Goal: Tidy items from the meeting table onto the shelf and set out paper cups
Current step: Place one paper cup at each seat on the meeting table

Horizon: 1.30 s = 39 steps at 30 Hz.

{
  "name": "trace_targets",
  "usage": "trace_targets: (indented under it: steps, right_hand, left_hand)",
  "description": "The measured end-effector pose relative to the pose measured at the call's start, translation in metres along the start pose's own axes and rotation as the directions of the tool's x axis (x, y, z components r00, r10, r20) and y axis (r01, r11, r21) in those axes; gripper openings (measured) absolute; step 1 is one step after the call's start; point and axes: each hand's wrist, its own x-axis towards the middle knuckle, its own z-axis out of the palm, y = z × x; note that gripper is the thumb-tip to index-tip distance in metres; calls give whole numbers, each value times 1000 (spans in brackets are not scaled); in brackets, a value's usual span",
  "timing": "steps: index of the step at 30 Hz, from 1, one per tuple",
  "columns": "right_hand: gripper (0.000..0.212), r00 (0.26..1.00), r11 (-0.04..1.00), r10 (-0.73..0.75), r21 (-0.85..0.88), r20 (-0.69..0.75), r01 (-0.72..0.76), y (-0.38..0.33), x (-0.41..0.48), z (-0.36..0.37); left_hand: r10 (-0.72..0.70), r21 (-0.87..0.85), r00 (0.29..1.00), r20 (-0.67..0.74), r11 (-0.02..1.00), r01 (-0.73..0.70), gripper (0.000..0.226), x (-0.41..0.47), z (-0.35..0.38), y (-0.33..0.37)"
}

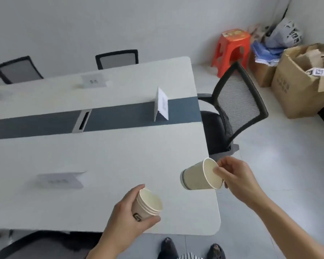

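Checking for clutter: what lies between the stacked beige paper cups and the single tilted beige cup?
Only bare white tabletop separates cup stack and single cup, in the head view.

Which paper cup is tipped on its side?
The single paper cup the right hand pinches by its rim; the stacked cups in the left hand are nearly upright.

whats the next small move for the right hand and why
Probably tip the single cup upright and set it on the table: the right hand pinches its rim, it is tipped sideways, and the left hand holds the stack.
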Motion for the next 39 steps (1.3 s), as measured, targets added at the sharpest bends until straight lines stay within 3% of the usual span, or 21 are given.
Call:
trace_targets:
  steps: [6,18,23,28,34,39]
  right_hand:
    - [9,968,973,-109,-173,228,150,-37,63,79]
    - [7,856,811,-253,-384,451,441,-161,177,309]
    - [8,860,768,-165,-485,483,419,-171,230,429]
    - [16,886,715,-96,-588,453,378,-156,266,513]
    - [17,906,643,-61,-678,420,358,-137,288,554]
    - [28,906,617,-22,-707,423,345,-138,285,559]
  left_hand:
    - [-202,-125,964,-174,975,182,89,-11,-21,-38]
    - [-332,-346,905,-264,909,233,75,42,-126,-146]
    - [-427,-442,868,-253,849,289,89,69,-167,-200]
    - [-486,-489,829,-278,814,313,88,73,-186,-236]
    - [-551,-512,790,-269,776,367,88,63,-189,-267]
    - [-536,-499,805,-256,786,365,91,70,-196,-271]
